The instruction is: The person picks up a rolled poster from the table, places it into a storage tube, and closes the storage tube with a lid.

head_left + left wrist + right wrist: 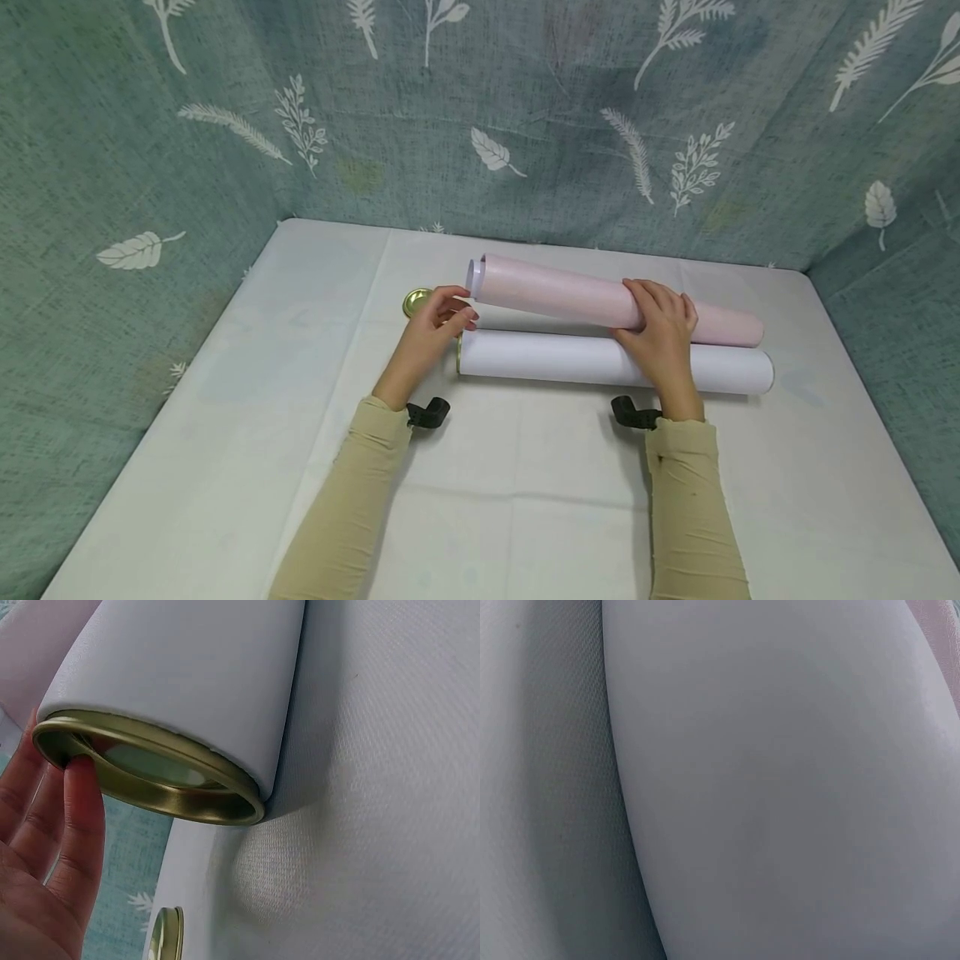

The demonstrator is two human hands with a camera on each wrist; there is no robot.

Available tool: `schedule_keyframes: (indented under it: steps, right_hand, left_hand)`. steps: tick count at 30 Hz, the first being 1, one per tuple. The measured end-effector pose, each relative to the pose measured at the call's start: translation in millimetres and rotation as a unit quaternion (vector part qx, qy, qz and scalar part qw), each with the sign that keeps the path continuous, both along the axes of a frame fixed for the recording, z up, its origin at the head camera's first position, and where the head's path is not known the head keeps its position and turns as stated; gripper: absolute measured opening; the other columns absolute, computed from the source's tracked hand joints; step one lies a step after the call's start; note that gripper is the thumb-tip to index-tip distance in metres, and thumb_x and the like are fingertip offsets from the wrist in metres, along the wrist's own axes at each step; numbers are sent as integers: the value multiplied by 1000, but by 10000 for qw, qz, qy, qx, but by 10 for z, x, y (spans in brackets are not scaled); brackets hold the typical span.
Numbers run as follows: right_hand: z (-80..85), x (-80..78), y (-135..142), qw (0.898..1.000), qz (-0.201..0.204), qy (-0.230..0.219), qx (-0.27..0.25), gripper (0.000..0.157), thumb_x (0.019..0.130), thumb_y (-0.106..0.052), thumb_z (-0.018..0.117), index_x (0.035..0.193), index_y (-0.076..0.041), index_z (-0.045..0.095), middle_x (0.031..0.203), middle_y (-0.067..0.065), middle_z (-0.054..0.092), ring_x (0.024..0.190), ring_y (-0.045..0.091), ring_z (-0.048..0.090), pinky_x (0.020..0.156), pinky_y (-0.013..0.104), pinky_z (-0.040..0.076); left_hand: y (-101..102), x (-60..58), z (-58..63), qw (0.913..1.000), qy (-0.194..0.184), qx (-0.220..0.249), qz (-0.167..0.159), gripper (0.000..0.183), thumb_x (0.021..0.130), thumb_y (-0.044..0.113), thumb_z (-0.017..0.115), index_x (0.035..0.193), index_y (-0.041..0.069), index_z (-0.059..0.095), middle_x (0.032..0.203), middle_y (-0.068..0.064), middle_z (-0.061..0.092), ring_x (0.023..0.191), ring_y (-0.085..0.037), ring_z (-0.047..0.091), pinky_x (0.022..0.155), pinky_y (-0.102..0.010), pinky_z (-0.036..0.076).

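A rolled pink sheet (558,290) with a white inner side lies slanted behind a white cardboard tube (547,357), its left end raised. My right hand (662,323) grips the pink roll around its right half, thumb on the near side. At the left ends of roll and tube is my left hand (438,321), fingers loosely bent by the roll's end. In the left wrist view, its fingers lie by the tube's open gold metal rim (255,806). The white tube (780,780) fills most of the right wrist view, where the right hand is hidden.
A round gold lid (415,302) lies on the white-covered table (480,500), just beyond the left hand. Black wrist mounts (429,413) stick out from both sleeves. Green leaf-patterned curtains (480,108) border the table's back and sides.
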State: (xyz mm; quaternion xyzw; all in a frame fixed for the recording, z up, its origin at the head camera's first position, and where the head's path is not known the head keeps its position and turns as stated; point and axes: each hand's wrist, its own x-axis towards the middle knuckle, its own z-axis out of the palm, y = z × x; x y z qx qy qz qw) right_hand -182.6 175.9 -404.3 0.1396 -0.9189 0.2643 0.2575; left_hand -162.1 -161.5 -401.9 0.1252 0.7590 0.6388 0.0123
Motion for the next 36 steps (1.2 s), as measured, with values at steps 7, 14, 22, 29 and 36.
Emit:
schedule_keyframes:
  steps: [7, 14, 22, 29, 36]
  right_hand:
    - [5, -1, -4, 10000, -11, -36, 3, 69, 61, -18, 83, 124, -20, 53, 125, 1, 48, 120, 24, 34, 102, 46, 5]
    - [5, 1, -5, 10000, 7, 16, -2, 70, 61, -18, 83, 124, -20, 53, 125, 2, 48, 120, 24, 34, 102, 47, 4]
    - [13, 6, -5, 10000, -11, -29, -19, 70, 61, -17, 83, 123, -20, 53, 124, 1, 48, 120, 24, 34, 102, 45, 4]
    - [15, 8, -10, 10000, -22, -19, -21, 70, 60, -16, 83, 123, -20, 53, 124, 1, 49, 120, 24, 34, 102, 46, 4]
    - [1, -3, -12, 10000, 8, 26, -34, 70, 60, -17, 84, 123, -19, 53, 124, 1, 49, 119, 23, 34, 102, 45, 4]
  left_hand:
    - [38, 96, 166, 9997, 219, -45, -71, 33, 90, 23, 55, 120, 12, 46, 98, -8, 59, 91, -26, 58, 80, -36, 43]
    - [46, 31, 47, 9995, 295, -105, -32, 33, 89, 32, 55, 118, 20, 47, 96, -4, 60, 89, -20, 59, 79, -36, 43]
    - [115, 113, 209, 9992, 274, -254, -124, 32, 90, 22, 54, 120, 11, 46, 98, -12, 61, 90, -27, 58, 78, -35, 42]
    - [154, 112, 231, 9997, 149, -137, -143, 34, 90, 19, 54, 120, 7, 44, 97, -12, 61, 90, -30, 58, 78, -35, 44]
    - [177, 116, 233, 9999, -12, -47, -158, 35, 90, 17, 54, 121, 6, 43, 97, -14, 60, 92, -30, 57, 82, -36, 44]
